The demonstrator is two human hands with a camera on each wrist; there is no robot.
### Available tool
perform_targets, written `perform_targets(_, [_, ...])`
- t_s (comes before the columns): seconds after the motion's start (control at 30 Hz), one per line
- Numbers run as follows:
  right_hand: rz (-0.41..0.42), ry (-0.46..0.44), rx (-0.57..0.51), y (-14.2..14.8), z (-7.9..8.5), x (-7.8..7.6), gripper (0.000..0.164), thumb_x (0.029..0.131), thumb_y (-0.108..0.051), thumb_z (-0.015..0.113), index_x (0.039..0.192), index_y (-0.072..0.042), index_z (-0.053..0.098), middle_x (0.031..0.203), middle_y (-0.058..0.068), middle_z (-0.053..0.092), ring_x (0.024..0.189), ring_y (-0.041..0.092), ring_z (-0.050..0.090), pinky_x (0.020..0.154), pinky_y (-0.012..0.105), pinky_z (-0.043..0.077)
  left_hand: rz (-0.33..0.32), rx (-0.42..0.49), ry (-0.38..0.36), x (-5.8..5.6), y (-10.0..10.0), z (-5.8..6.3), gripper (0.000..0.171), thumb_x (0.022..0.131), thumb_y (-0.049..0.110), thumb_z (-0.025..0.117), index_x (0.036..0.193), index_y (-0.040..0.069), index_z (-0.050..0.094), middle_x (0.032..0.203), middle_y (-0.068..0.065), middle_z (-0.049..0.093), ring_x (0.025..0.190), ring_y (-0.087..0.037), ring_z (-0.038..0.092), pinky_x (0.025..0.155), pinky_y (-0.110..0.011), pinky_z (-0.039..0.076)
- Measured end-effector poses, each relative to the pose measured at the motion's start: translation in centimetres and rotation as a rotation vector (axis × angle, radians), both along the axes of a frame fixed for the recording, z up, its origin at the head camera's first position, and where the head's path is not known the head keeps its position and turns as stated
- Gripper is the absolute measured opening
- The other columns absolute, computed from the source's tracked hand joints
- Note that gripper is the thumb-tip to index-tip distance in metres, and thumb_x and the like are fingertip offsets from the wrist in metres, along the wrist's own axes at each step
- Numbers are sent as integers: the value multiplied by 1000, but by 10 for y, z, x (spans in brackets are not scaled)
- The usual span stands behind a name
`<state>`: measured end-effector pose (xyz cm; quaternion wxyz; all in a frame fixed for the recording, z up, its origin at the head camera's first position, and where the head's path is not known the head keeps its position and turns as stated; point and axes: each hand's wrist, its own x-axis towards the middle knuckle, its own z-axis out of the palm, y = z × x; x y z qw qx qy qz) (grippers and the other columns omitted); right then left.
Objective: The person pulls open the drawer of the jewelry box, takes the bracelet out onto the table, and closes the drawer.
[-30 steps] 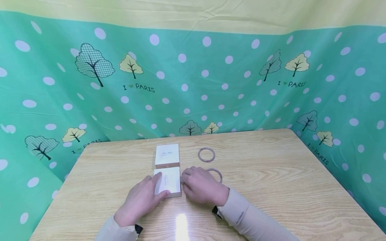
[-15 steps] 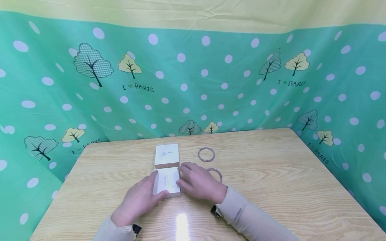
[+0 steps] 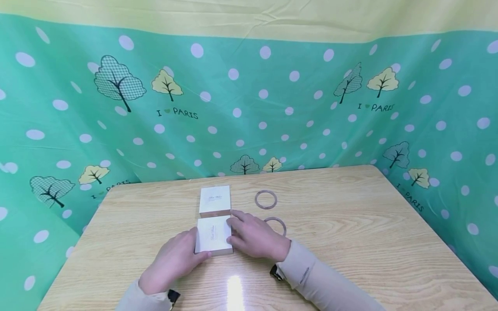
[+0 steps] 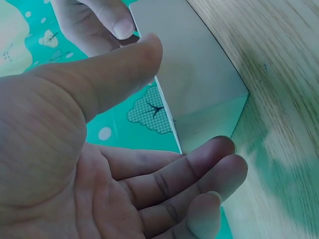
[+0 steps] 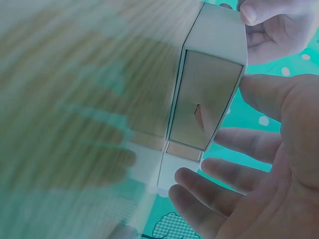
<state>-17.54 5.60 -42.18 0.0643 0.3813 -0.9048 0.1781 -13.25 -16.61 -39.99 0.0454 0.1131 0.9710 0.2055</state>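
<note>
A white box (image 3: 213,235) with small grey print on its lid lies flat on the table. My left hand (image 3: 174,259) holds it at the near left corner, thumb on the near edge and fingers along the left side. On the other side, my right hand (image 3: 258,235) touches the right edge with thumb and fingertips. A drawer-like panel (image 5: 209,84) with a small slit shows in the box's right end in the right wrist view. Directly behind stands a second white box (image 3: 215,198). A translucent bangle (image 3: 277,220) is partly hidden by the right hand.
Another bangle (image 3: 266,199) lies right of the rear box. The wooden table (image 3: 350,224) extends to both sides. A green polka-dot curtain (image 3: 295,129) hangs along its back and sides.
My right fingers have uncurled from beside the box and moved up to its right edge. My left thumb and fingers have slid off the lid toward the left and near edges.
</note>
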Motion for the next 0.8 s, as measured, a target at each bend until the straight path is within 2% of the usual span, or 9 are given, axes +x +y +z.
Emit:
perform_targets(0.1, [-3,-21,12,-1,2,1,21,91,-35,63,100,-16,59,124,6,56,93,14,58,77,27,51,2,-16,-8,0,0,1,47,75,31,81,108,5,59,83,-3,61,66,-14,47,57,-32,41])
perform_targets(0.2, [-12,-53,19,-1,4,1,20,91,-35,64,98,-17,58,132,9,53,112,20,57,84,30,50,4,-27,-7,0,1,1,49,75,30,80,110,4,58,84,-5,61,66,-14,47,58,-32,41])
perform_targets(0.3, [-20,-96,26,-2,6,1,20,91,-35,64,98,-17,57,133,7,53,120,23,53,82,28,49,6,-31,-11,0,1,1,49,76,30,80,110,3,58,83,-5,61,66,-15,47,57,-32,41])
perform_targets(0.4, [-27,-129,29,-2,7,0,21,91,-35,64,99,-18,56,127,4,57,118,22,54,79,26,48,9,-39,-18,0,1,1,50,76,30,80,111,1,58,83,-5,60,66,-15,47,57,-32,41])
perform_targets(0.53, [-19,-149,23,-3,8,-1,20,91,-34,65,96,-18,54,113,0,60,101,15,58,74,25,48,12,-49,-24,1,2,2,54,77,30,79,114,-2,57,83,-6,60,66,-15,47,57,-32,42])
perform_targets(0.63, [-10,-152,19,-2,7,-2,19,91,-33,65,94,-18,54,109,-1,59,88,11,56,69,23,46,11,-48,-22,1,2,2,55,77,30,79,114,-3,57,83,-6,60,65,-15,47,56,-31,42])
perform_targets(0.8, [-3,-150,20,-2,7,-2,19,91,-33,65,93,-18,53,98,-5,57,78,8,52,65,21,44,6,-38,-13,1,2,2,52,77,29,80,112,-2,57,81,-5,59,64,-15,47,56,-31,41])
